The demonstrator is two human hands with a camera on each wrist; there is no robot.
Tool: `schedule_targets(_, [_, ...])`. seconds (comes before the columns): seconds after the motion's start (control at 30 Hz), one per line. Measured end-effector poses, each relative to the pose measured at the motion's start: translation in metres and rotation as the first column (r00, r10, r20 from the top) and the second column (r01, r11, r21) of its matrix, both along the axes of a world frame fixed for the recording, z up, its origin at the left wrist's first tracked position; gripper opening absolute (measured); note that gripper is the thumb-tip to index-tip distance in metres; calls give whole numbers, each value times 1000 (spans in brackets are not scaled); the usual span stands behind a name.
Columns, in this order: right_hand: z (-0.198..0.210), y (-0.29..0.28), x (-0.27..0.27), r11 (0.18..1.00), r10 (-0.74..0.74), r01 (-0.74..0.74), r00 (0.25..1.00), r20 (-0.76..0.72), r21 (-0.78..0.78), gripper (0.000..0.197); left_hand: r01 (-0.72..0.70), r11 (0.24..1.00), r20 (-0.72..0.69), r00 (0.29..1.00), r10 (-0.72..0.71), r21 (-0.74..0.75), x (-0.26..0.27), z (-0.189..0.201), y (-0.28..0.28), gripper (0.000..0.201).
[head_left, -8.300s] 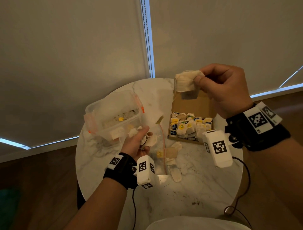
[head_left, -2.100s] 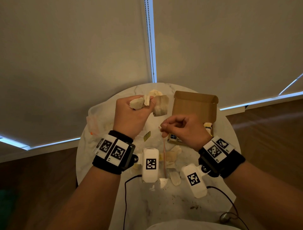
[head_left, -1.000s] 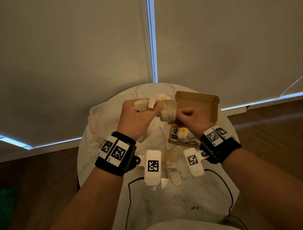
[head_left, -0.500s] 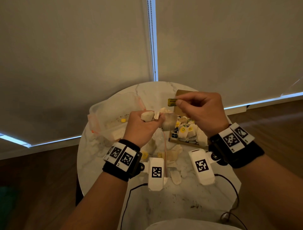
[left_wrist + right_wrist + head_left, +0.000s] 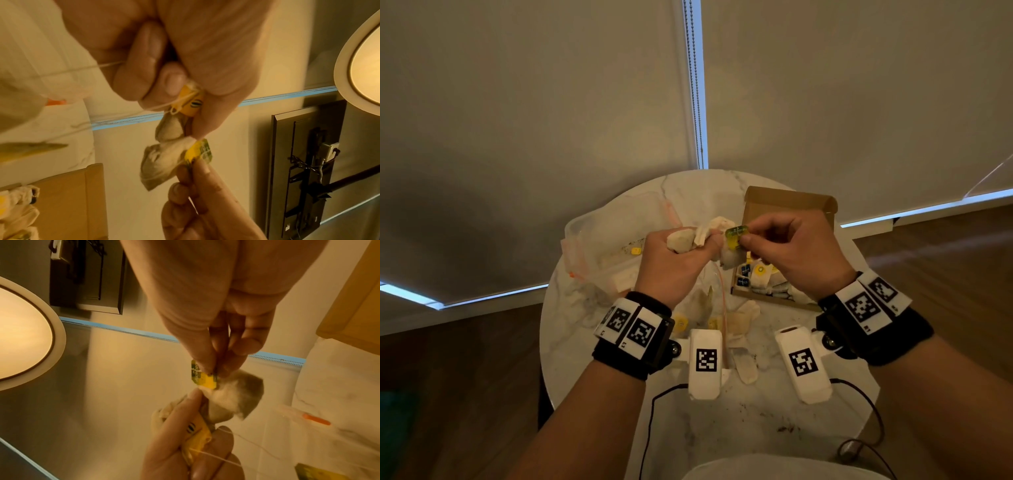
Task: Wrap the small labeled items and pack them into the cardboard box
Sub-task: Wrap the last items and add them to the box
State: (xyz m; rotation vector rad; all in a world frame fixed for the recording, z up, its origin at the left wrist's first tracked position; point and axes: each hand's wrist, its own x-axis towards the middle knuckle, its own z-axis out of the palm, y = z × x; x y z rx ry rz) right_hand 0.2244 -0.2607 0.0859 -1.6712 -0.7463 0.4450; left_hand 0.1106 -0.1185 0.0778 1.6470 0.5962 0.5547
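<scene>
Right hand (image 5: 796, 251) pinches the yellow-green tag (image 5: 736, 234) of the tea bag (image 5: 162, 160) that the left hand (image 5: 676, 262) grips in a bunch above the cardboard box (image 5: 789, 204), so I'd wind the string snug, without yanking.

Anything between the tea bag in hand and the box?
Nothing visible. The tea bag, its tag pinched by the right hand and the bag gripped by the left hand, hangs just left of the open box. The box already holds many packed bags.
</scene>
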Motion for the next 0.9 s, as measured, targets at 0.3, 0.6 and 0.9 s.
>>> schedule_targets(0.3, [13,1,-2,997,46,-43,998,-40,68,13,123,992,118,986,-121,-8,-6,-7,7,64])
schedule_targets(0.6, [16,4,-3,979,202,-202,977,-64,-3,9,71,997,114,991,-68,-18,-5,-18,15,41])
schedule_targets(0.9, [0,19,10,1000,24,-22,996,-82,22,10,121,993,143,982,-120,3,1,-22,12,63])
